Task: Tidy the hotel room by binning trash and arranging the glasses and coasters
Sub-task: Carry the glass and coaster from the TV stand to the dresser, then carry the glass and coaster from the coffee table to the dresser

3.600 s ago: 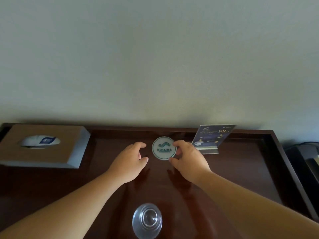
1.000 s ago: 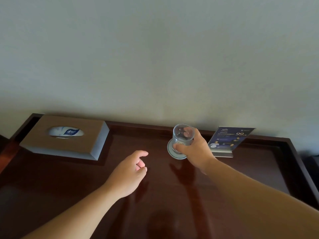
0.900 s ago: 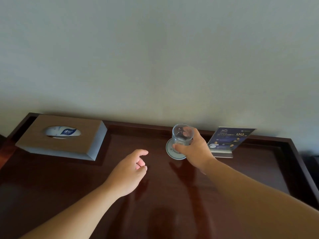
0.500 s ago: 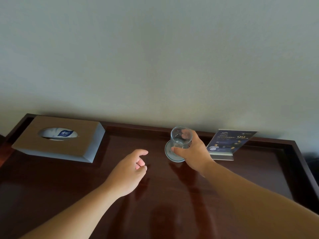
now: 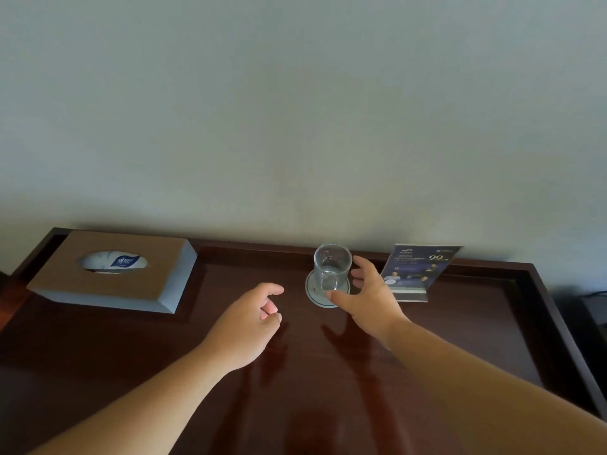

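A clear glass (image 5: 331, 267) stood upright on a round coaster (image 5: 311, 292) on the dark desk (image 5: 295, 389). Just right of the glass, the right grip (image 5: 368, 297) was spread open. Left of the glass, the left grip (image 5: 249, 323) hung loosely curled, empty.

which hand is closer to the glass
The right hand, its fingers spread beside the glass on the coaster, thumb at its base; the left hand hangs loosely curled farther left, holding nothing.
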A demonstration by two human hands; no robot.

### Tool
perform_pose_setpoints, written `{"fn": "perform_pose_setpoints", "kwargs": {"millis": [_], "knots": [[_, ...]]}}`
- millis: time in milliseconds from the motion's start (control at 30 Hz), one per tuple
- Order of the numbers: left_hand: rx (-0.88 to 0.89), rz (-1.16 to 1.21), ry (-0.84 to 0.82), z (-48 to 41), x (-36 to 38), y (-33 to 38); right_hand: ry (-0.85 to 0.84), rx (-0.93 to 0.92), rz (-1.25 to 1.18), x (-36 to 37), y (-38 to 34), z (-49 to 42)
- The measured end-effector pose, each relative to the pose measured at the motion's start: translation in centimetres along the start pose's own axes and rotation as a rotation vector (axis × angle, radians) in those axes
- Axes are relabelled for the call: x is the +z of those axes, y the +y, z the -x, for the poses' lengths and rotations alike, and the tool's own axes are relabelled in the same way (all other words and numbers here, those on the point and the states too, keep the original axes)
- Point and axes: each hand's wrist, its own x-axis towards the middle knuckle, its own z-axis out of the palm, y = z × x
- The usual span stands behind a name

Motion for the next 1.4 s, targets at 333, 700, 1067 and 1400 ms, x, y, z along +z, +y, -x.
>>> {"fn": "perform_pose_setpoints", "kwargs": {"millis": [333, 700, 1067, 1400], "knots": [[0.244, -0.085, -0.076, 3.8, -1.8, 5.0, 0.193, -0.032, 0.072, -2.9, -2.9, 10.7], [0.573, -0.169, -0.318, 13.3, 1.0, 8.3, 0.476, 0.021, 0.29, -3.5, -3.4, 29.7], [0.836, -0.25, -0.536, 26.0, 11.9, 17.0, 0.753, 0.226, 0.28, -7.9, 3.5, 48.7], [1.054, -0.258, -0.753, 45.9, 28.2, 25.3, 0.996, 0.429, 0.21, -14.0, 15.9, 71.4]]}}
